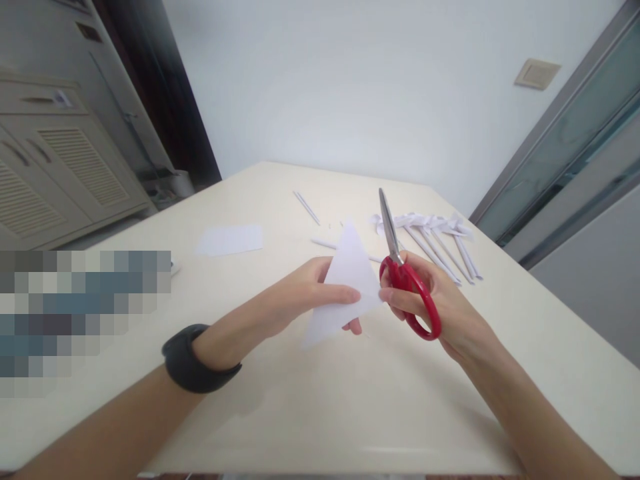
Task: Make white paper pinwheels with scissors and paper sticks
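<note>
Paper triangle [345,280] is held above the desk [320,400], near its middle, pinched at its lower edge by your left hand [300,293], thumb on top. Right hand [440,300] is closed thru the red scissors [405,273], blades shut & pointing up, just beside the paper's right edge. Risk: left fingertips sit close to the blades, so a cut could nick them; the thin sheet may also flex & tear crooked. Paper strips [440,243] lie twd the far right edge, a flat sheet [231,239] far left. No containers visible.
</note>
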Action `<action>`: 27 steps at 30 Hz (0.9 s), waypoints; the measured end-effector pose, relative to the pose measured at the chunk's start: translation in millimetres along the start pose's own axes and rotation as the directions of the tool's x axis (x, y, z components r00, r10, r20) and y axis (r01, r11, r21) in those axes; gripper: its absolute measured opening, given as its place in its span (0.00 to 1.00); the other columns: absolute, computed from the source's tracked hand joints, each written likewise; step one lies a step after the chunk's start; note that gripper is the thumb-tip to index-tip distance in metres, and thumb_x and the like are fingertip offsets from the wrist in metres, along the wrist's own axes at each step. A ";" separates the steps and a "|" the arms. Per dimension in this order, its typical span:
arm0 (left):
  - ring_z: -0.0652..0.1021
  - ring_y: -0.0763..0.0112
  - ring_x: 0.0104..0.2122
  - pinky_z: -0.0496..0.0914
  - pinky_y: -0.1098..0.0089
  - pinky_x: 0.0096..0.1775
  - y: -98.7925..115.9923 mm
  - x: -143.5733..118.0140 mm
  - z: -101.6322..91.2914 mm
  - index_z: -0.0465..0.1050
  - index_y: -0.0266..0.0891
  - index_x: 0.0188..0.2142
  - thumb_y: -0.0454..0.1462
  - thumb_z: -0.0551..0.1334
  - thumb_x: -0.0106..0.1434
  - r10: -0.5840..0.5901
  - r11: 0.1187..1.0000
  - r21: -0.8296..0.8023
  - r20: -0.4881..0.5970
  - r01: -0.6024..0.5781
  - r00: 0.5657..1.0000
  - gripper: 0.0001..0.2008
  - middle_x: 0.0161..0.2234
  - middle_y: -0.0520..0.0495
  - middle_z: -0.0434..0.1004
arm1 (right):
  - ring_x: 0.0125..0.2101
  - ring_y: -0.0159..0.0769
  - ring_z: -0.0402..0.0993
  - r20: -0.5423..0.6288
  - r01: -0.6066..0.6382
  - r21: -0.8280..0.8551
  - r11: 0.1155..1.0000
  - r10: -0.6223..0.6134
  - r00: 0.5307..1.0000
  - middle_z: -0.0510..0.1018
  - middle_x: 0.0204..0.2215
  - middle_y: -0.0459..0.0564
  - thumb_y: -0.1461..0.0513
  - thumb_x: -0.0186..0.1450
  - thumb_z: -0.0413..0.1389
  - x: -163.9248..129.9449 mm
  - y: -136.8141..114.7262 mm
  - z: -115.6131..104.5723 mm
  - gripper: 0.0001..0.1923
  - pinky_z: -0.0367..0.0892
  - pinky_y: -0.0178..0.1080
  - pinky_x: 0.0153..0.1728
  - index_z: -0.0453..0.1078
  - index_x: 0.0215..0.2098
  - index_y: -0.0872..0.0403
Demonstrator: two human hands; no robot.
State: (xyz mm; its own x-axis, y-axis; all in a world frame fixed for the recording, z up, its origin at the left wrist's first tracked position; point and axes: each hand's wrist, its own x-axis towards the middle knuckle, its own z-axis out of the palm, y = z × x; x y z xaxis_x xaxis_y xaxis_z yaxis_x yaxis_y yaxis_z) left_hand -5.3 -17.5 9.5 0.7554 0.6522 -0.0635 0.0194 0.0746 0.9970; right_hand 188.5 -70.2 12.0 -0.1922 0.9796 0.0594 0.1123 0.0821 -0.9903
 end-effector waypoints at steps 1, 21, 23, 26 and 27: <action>0.76 0.71 0.23 0.68 0.74 0.26 0.9 0.2 -0.4 0.71 0.36 0.36 0.36 0.62 0.57 0.011 1.000 0.011 -0.015 -0.011 1.000 0.07 0.24 0.48 0.77 | 0.21 0.25 0.60 -0.013 0.000 0.000 1.000 0.000 1.000 0.67 0.26 0.40 0.66 0.56 0.58 0.2 0.1 0.0 0.08 0.57 0.31 0.21 0.62 0.31 0.53; 0.69 0.78 0.18 0.62 0.77 0.21 7.6 1.0 5.8 0.69 0.37 0.33 0.35 0.62 0.55 0.032 0.974 0.224 -0.043 -0.022 0.999 0.06 0.22 0.53 0.73 | 0.20 0.25 0.61 -0.131 0.048 -0.037 0.998 -0.052 0.990 0.67 0.24 0.40 0.63 0.56 0.59 2.5 2.3 0.0 0.09 0.58 0.30 0.20 0.62 0.31 0.52; 0.68 0.79 0.18 0.61 0.77 0.21 7.7 0.9 6.8 0.69 0.37 0.32 0.35 0.62 0.54 0.022 0.968 0.251 -0.051 -0.009 0.998 0.06 0.21 0.53 0.72 | 0.20 0.25 0.62 -0.130 0.047 -0.039 0.998 -0.052 0.990 0.67 0.24 0.40 0.63 0.56 0.59 2.5 2.2 0.3 0.09 0.58 0.30 0.20 0.62 0.31 0.52; 0.67 0.79 0.17 0.60 0.78 0.20 6.3 0.9 7.1 0.70 0.37 0.32 0.35 0.63 0.52 0.007 0.958 0.288 -0.078 0.016 0.997 0.07 0.20 0.53 0.71 | 0.20 0.25 0.62 -0.143 0.045 -0.047 0.998 -0.051 0.988 0.67 0.24 0.41 0.62 0.55 0.59 2.1 2.0 0.6 0.10 0.58 0.30 0.19 0.61 0.31 0.52; 0.67 0.78 0.18 0.59 0.78 0.20 5.7 0.9 6.9 0.70 0.37 0.33 0.34 0.63 0.52 0.006 0.956 0.292 -0.088 0.020 0.996 0.07 0.20 0.53 0.71 | 0.20 0.26 0.62 -0.150 0.043 -0.051 0.998 -0.050 0.987 0.67 0.24 0.41 0.62 0.55 0.59 1.9 1.9 0.6 0.09 0.58 0.30 0.19 0.61 0.31 0.52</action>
State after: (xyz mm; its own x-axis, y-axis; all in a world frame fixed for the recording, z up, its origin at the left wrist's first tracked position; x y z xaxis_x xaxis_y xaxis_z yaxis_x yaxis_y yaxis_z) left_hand 0.0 -21.8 15.5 0.6952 0.7162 -0.0612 0.2247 -0.1356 0.9649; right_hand 187.8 -68.3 10.2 -0.0495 0.9907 0.1268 0.1536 0.1330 -0.9791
